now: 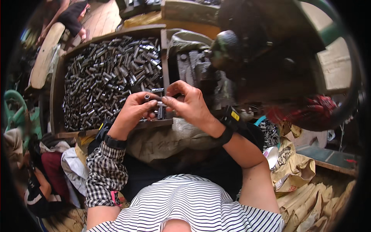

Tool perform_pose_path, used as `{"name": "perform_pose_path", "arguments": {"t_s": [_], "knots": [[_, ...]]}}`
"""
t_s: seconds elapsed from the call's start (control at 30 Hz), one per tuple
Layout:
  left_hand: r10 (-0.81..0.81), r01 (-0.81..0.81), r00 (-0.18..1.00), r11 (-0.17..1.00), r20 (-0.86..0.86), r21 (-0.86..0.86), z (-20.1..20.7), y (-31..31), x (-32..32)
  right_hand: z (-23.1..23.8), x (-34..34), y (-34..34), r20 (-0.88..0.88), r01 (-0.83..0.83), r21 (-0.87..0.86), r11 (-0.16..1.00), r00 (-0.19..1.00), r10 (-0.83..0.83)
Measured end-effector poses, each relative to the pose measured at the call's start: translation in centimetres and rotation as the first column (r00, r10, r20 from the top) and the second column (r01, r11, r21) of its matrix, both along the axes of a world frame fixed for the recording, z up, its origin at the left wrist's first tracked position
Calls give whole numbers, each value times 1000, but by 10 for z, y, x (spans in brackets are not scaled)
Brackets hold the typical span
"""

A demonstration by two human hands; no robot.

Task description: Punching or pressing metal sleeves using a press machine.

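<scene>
My left hand (133,110) is closed on a short metal tube (147,97), whose round open end points up between thumb and fingers. Close beside it, my right hand (187,101) has its thumb and fingers curled together near the left fingertips. What the right fingers pinch, if anything, is too small to make out. Both hands are over the near right corner of a wooden box (57,92), which is filled with a heap of similar short metal tubes (112,77).
A dark, greasy machine (266,50) stands at the right of the box, with a metal block (199,67) beside it. More small metal parts (269,133) lie at the right, near a torn paper sack (291,166). A person (73,17) is at the far left.
</scene>
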State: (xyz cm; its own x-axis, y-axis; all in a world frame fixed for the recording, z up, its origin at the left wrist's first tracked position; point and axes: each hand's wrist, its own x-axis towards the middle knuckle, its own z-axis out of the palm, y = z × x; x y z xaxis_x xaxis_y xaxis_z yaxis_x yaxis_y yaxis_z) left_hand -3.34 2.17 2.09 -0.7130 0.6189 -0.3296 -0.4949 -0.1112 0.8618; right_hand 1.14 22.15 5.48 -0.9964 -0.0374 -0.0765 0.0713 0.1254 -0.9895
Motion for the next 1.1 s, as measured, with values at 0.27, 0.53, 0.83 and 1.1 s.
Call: {"name": "perform_pose_path", "arguments": {"t_s": [0.27, 0.53, 0.83, 1.1], "knots": [[107, -107, 994, 994, -19, -22, -8, -4, 2, 137, 146, 78, -765, 511, 221, 831, 619, -177], [254, -254, 967, 967, -3, -27, 7, -1, 41, 103, 150, 220, -737, 830, 473, 295, 557, -384], [234, -239, 970, 968, -72, -73, 12, 32, 23, 77, 112, 204, -680, 782, -186, 595, 335, -653], [150, -151, 977, 989, -154, 3, -14, 96, -48, 160, 113, 212, -604, 830, -33, 556, 427, -673]]}}
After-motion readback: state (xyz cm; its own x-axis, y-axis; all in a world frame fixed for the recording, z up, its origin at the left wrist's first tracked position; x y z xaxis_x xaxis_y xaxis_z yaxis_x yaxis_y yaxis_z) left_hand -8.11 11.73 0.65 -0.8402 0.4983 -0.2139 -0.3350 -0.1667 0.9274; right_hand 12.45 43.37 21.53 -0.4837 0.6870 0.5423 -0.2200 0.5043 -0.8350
